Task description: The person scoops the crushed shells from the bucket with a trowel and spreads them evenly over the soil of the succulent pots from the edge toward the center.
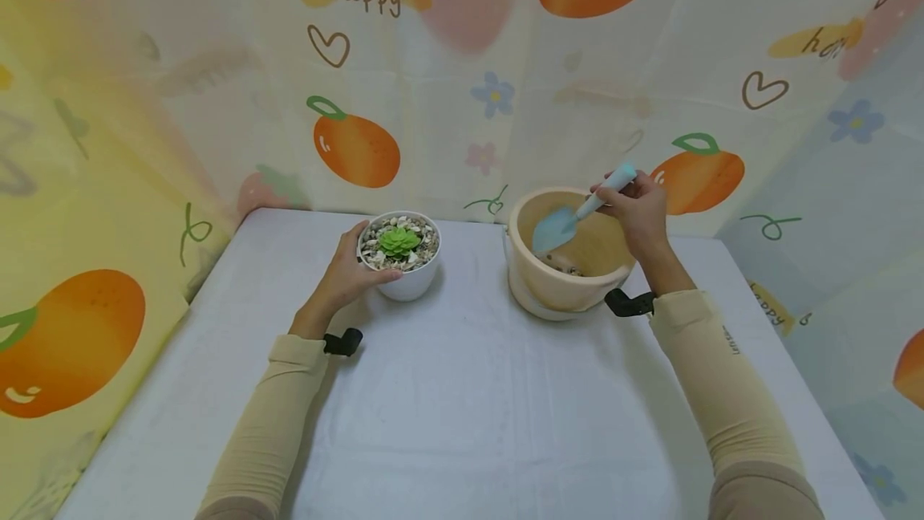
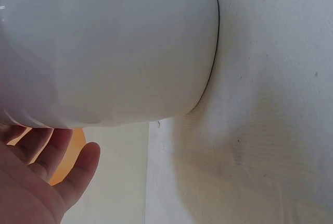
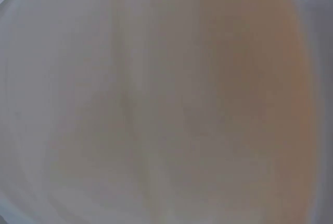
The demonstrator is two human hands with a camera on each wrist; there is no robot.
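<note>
A white pot (image 1: 408,286) of pebbles, with a green succulent (image 1: 399,242) in the middle, stands upright on the table. My left hand (image 1: 343,274) grips it from the left, thumb across the near side and fingers round the far side. From the left wrist, the pot's smooth wall (image 2: 114,52) fills the upper left, fingers (image 2: 78,174) against it. My right hand (image 1: 642,215) holds a light blue trowel (image 1: 554,229) by its handle, the blade slanting down inside a cream bucket (image 1: 570,289). Only the bucket's blurred wall (image 3: 156,104) fills the right wrist view.
A few small stones (image 1: 573,270) lie at the bottom of the bucket. Both containers stand toward the back of a white-covered table (image 1: 498,392). Close behind hangs a cloth (image 1: 440,127) printed with oranges and hearts, which also runs along the sides.
</note>
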